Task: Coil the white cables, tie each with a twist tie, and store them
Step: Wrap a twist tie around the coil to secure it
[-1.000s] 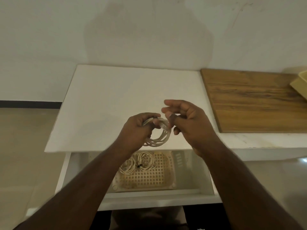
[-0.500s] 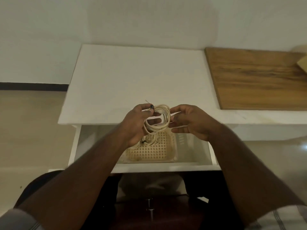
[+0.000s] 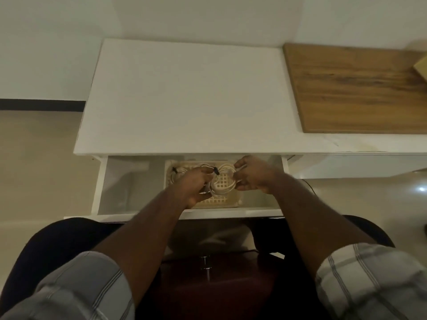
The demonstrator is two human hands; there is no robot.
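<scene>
A coiled white cable (image 3: 223,181) with a dark twist tie (image 3: 216,170) at its top hangs just above a beige lattice basket (image 3: 231,202) inside the open white drawer (image 3: 120,188). My left hand (image 3: 193,187) grips the coil's left side. My right hand (image 3: 250,175) holds its right side with curled fingers. Another tied white cable (image 3: 179,172) lies in the basket's far left corner, partly hidden behind my left hand.
The white desk top (image 3: 184,95) stretches beyond the drawer. A wooden board (image 3: 355,88) lies at the right with a yellowish object (image 3: 421,65) on its far corner. Below the drawer a dark surface carries a small metal knob (image 3: 205,264).
Both hands have lowered the coil from above the desk edge down into the drawer, over the basket. The view has tilted downward.
</scene>
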